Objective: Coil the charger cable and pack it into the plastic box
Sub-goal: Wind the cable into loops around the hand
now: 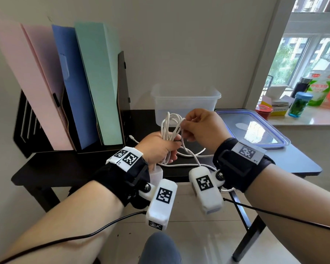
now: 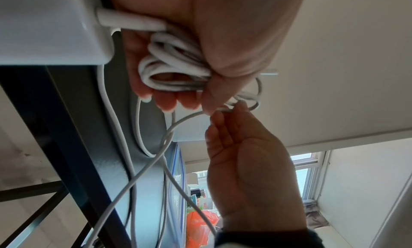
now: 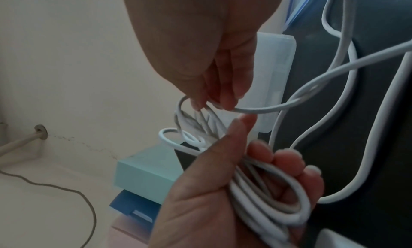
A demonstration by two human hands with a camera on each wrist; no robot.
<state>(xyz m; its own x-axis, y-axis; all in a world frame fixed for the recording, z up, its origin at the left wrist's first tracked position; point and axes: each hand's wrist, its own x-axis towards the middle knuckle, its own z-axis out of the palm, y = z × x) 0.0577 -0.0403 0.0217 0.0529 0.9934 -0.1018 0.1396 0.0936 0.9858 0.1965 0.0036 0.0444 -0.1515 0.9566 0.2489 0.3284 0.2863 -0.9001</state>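
Observation:
My left hand (image 1: pixel 161 147) grips a bundle of white cable loops (image 1: pixel 170 126) over the black desk, fingers curled round them (image 2: pixel 178 72). The white charger brick (image 1: pixel 156 175) hangs below that hand, large at the top left of the left wrist view (image 2: pixel 49 26). My right hand (image 1: pixel 200 126) pinches a strand of the cable (image 3: pixel 252 110) at the top of the loops. Loose cable (image 1: pixel 187 162) trails across the desk in front. The clear plastic box (image 1: pixel 185 101) stands open just behind the hands.
The box's blue-rimmed lid (image 1: pixel 253 128) lies on the desk (image 1: pixel 74 166) to the right. A black file holder with pink, blue and green folders (image 1: pixel 71 88) stands at the left. Bottles and cartons (image 1: pixel 301 103) crowd the windowsill at the far right.

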